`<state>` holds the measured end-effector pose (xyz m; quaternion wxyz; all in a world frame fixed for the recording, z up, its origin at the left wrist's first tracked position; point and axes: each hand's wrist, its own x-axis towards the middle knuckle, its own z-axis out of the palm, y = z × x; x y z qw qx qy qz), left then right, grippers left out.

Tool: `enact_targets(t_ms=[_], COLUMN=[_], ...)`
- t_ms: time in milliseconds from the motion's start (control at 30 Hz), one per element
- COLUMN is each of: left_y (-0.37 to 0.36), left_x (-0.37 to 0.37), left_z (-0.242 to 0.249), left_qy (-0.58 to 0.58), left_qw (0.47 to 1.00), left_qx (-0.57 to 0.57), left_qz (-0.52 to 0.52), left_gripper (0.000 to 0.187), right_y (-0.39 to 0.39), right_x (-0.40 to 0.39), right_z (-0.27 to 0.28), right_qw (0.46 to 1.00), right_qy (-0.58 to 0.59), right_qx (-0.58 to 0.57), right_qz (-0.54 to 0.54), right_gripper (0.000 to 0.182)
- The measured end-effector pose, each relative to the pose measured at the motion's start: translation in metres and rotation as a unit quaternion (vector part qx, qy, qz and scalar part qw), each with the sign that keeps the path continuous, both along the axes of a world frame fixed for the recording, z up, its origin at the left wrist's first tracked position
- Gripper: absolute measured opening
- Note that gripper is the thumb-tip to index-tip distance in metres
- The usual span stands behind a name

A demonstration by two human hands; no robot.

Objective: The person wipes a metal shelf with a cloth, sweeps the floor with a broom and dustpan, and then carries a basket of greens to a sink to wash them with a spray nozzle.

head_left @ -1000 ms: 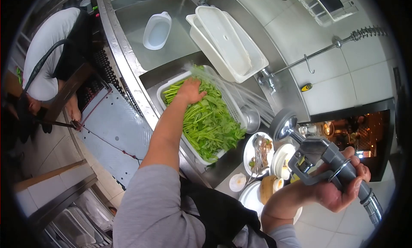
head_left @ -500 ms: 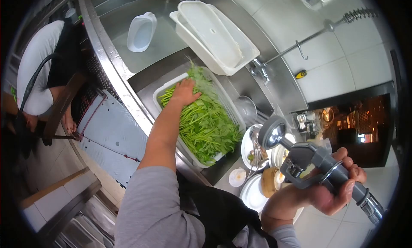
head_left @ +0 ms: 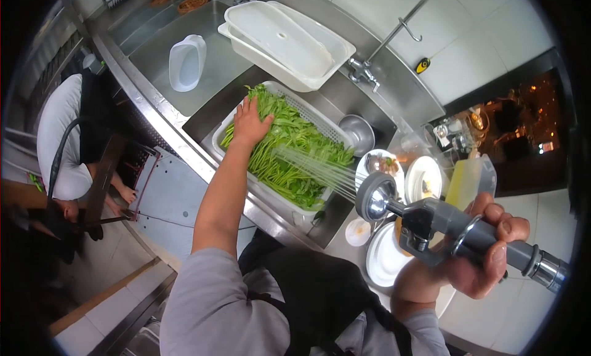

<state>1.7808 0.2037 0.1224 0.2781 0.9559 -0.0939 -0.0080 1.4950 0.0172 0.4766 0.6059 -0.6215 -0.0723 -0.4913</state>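
Observation:
Leafy green vegetables (head_left: 289, 165) with long stems fill a white perforated basket (head_left: 217, 136) set in the sink. My left hand (head_left: 249, 123) lies palm down on the greens near the basket's far left end, fingers stretched out. On the right, my right hand (head_left: 489, 248) is wrapped round the grey handle of a spray nozzle (head_left: 431, 223). Thin jets of water (head_left: 317, 171) run from its round head onto the middle of the greens. Part of the handle is hidden by my fingers.
White plastic tubs (head_left: 271, 57) straddle the sink's back edge. A white container (head_left: 188, 63) sits in the left basin. A metal bowl (head_left: 357, 132) and used plates (head_left: 425, 178) are to the right. At far left, another person (head_left: 61, 137) bends down.
Water jets now show plainly between the nozzle and the greens. The nozzle head points at the basket's middle. My view has shifted slightly; my left hand stays on the greens.

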Motion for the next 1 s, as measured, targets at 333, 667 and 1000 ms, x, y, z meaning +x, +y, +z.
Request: enact_targets(t_ms=[333, 667, 1000], left_y=[-0.054, -0.062, -0.066], left_x=[-0.139, -0.163, -0.188], left_z=[0.028, 0.031, 0.059], left_qy=[0.521, 0.5, 0.461], left_qw=[0.622, 0.598, 0.558], left_qx=[-0.584, -0.622, -0.687], left_qz=[0.014, -0.074, -0.07], left_gripper=[0.023, 0.035, 0.035], right_y=[0.008, 0.018, 0.008], right_x=[0.027, 0.076, 0.057], right_z=[-0.042, -0.127, -0.181], right_qw=[0.993, 0.971, 0.93], right_qy=[0.094, 0.237, 0.347], right_qx=[-0.051, -0.041, -0.109], right_qz=[0.052, -0.005, 0.057], right_gripper=[0.01, 0.011, 0.04])
